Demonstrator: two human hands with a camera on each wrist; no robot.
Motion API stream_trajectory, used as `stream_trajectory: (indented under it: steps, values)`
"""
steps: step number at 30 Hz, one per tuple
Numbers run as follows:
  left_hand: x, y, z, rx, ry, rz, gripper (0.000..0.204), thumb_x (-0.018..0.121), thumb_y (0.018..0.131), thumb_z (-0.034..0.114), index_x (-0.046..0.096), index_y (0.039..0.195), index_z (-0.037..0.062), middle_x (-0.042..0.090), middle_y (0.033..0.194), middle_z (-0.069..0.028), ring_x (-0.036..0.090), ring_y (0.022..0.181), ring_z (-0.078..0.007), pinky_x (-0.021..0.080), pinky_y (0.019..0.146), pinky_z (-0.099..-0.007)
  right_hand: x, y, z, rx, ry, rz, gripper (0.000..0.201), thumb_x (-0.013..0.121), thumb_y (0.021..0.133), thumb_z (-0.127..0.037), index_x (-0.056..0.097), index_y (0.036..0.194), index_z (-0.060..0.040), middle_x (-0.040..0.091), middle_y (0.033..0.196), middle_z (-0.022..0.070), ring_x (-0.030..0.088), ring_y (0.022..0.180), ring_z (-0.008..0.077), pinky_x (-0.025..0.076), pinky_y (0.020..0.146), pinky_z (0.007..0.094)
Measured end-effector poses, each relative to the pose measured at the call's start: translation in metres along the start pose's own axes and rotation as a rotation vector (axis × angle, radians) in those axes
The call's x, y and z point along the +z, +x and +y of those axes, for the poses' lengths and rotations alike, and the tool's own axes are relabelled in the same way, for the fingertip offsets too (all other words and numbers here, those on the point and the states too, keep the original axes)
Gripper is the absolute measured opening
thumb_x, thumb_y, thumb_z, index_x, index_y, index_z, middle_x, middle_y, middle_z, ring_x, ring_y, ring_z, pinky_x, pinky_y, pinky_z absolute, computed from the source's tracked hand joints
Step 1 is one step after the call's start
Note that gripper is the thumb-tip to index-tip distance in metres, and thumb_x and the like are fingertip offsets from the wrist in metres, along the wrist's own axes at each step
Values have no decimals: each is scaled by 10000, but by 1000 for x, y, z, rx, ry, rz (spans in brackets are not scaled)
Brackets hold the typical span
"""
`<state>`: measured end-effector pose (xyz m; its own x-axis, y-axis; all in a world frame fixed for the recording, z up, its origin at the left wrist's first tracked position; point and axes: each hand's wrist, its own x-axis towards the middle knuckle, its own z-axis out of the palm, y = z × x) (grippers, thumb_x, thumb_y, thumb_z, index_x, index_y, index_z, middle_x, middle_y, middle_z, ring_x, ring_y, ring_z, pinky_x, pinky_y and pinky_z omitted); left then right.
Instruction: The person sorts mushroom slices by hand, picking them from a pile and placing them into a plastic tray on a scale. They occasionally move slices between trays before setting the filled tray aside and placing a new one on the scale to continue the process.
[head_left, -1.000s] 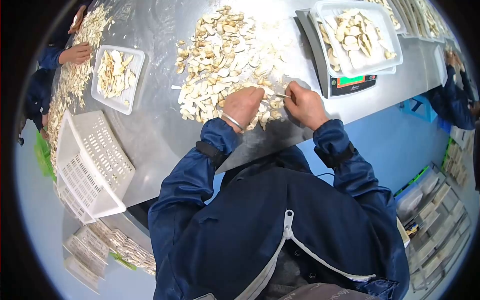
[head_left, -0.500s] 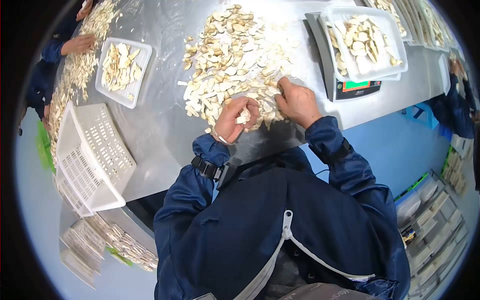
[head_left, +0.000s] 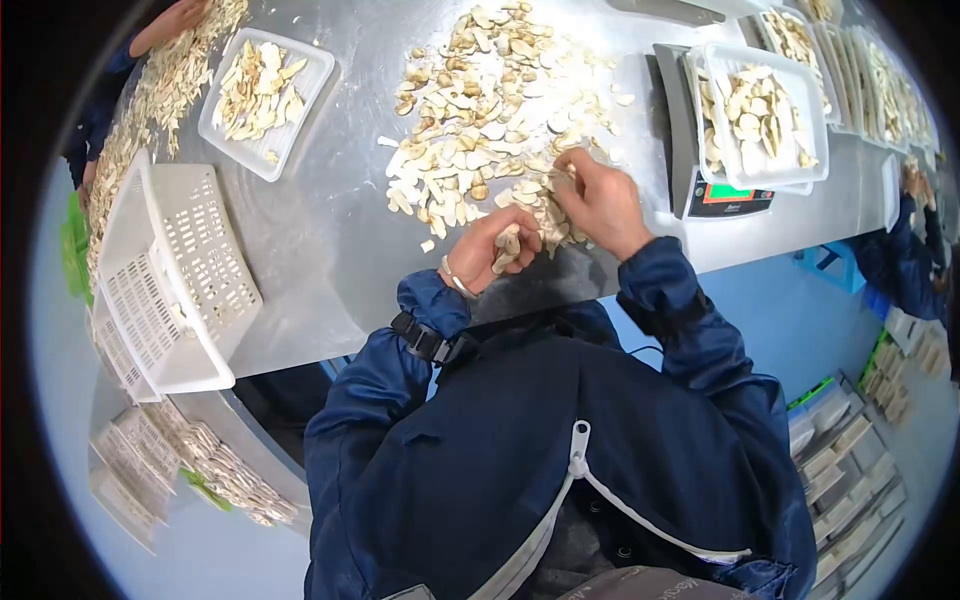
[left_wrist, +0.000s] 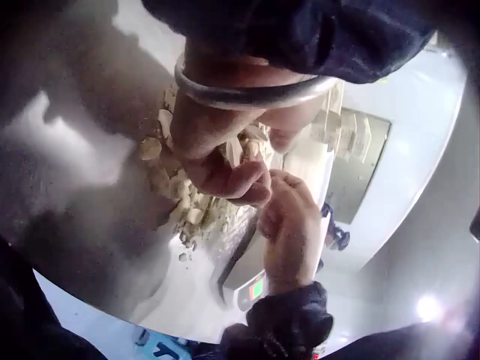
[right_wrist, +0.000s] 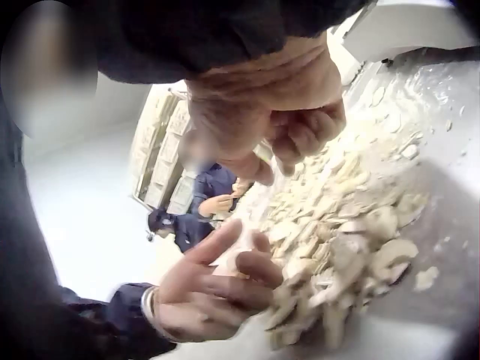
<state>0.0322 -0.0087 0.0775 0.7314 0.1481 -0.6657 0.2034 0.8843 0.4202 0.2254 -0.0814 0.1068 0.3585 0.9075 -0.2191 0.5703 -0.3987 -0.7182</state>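
Note:
Pale sliced pieces, resembling mushroom, form a loose pile (head_left: 470, 110) on the metal table; the right wrist view shows the same pile (right_wrist: 337, 247) close up. At its near edge the left hand (head_left: 490, 245) curls its fingers round several slices (head_left: 507, 248), palm turned partly up. Slices also show inside the left hand (left_wrist: 225, 150) in the left wrist view. Just right of it, the right hand (head_left: 605, 210) is over the pile's near right edge, fingers bent downward. Whether the right hand (right_wrist: 262, 112) pinches a slice cannot be made out.
A scale (head_left: 685, 190) carries stacked trays (head_left: 815, 120) of slices at the right. Left of the pile lies a filled white tray (head_left: 320, 75), with a perforated basket (head_left: 210, 240) below it. Other people's hands (head_left: 170, 25) work at the far left; more trays line the upper right.
The hands parted from close together, and the left turned palm up, showing slices. Both have since come nearer each other. The head view has shifted, moving table items within the picture.

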Motion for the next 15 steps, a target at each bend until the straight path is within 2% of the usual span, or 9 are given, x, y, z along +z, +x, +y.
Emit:
stream_trajectory:
  steps: [2, 5, 9, 12, 13, 15]
  values:
    - [-16, 0, -5, 28, -7, -113, 409, 380, 1025, 392, 577, 921, 48, 595, 802, -60, 495, 623, -126, 376, 526, -252, 11, 13, 6, -153, -144, 36, 173, 550, 849, -144, 564, 975, -26, 612, 684, 196, 631, 678, 380, 488, 626, 463]
    - [-16, -9, -1, 40, 0, -41, 386, 387, 1022, 359, 567, 879, 49, 564, 769, -45, 438, 594, -111, 330, 504, -242, 28, 26, 9, -195, -302, -5, 117, 513, 849, -103, 528, 915, -7, 613, 700, 199, 627, 685, 383, 490, 640, 467]
    - [-20, -15, 2, 69, 14, 15, 328, 421, 1005, 321, 573, 900, 50, 575, 774, -47, 482, 614, -119, 348, 508, -241, 33, 30, 8, -197, -267, -12, 110, 526, 837, -106, 519, 890, -9, 612, 691, 191, 619, 672, 390, 481, 633, 473]
    - [-23, -14, 2, 119, 5, 30, 288, 465, 990, 315, 586, 930, 60, 592, 778, -39, 519, 627, -121, 372, 513, -244, 22, 27, -2, -66, -165, -81, 151, 561, 826, -139, 534, 912, -18, 620, 699, 194, 621, 679, 393, 475, 630, 476]
    - [-21, -14, 4, 133, -7, 41, 291, 462, 994, 315, 587, 930, 60, 589, 777, -39, 522, 631, -123, 377, 519, -245, 13, 25, -11, -2, -93, -142, 185, 589, 815, -171, 550, 938, -38, 627, 703, 194, 624, 688, 393, 474, 632, 477]
    - [-12, -15, 11, 142, -81, 72, 302, 436, 1006, 309, 584, 931, 57, 582, 788, -41, 517, 644, -126, 373, 529, -244, -1, 19, -39, -22, 76, -369, 186, 589, 814, -175, 555, 946, -49, 627, 703, 190, 627, 692, 391, 476, 631, 470]
